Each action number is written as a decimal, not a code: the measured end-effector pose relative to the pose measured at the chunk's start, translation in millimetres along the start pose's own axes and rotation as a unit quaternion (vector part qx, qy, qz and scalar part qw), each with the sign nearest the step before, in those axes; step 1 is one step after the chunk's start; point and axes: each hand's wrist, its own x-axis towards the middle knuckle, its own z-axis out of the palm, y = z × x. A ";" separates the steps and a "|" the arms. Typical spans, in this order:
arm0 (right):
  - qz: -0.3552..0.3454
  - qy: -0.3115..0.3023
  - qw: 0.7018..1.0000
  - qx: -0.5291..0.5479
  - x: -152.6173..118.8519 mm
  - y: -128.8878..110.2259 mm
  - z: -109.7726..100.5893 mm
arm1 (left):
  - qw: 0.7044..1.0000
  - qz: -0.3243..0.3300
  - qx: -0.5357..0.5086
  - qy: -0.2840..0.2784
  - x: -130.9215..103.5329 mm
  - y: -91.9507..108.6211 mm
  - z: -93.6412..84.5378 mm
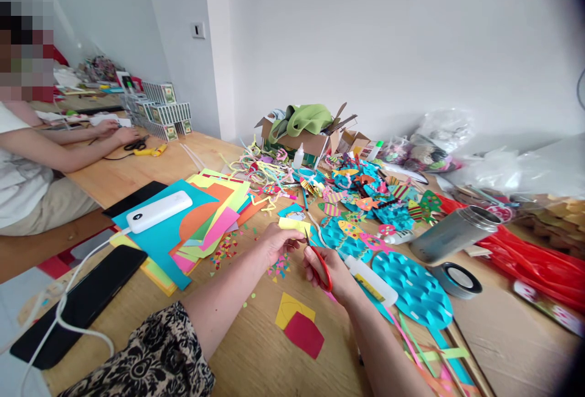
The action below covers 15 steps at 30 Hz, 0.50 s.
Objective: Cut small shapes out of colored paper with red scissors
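Between the thumb and fingers of my left hand [278,243] is a small piece of yellow paper [295,224]. My right hand [329,270] grips red-handled scissors [325,269], whose blades meet the yellow paper's right edge. Below my hands, a yellow paper piece [287,310] with a drawn outline lies partly under a dark red paper piece [305,334]. Tiny coloured paper bits [280,269] are scattered on the table under my left hand. A white glue bottle [372,281] lies just right of my right hand.
Coloured paper sheets [158,226], a white power bank [159,211] and a black phone [82,305] lie to the left. Blue textured discs [414,287], paper fish [351,230] and a steel flask [452,235] are on the right. A person's hands [116,132] work at far left.
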 end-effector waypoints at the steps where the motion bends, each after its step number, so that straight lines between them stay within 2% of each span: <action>1: 0.001 0.000 1.000 0.000 -0.2 -0.3 0.3 | 1.000 0.000 0.005 0.003 0.1 -0.1 -0.1; 15: -0.002 -0.003 1.000 -0.010 0.1 2.7 0.1 | 0.999 0.004 0.039 -0.002 2.7 -1.0 -3.2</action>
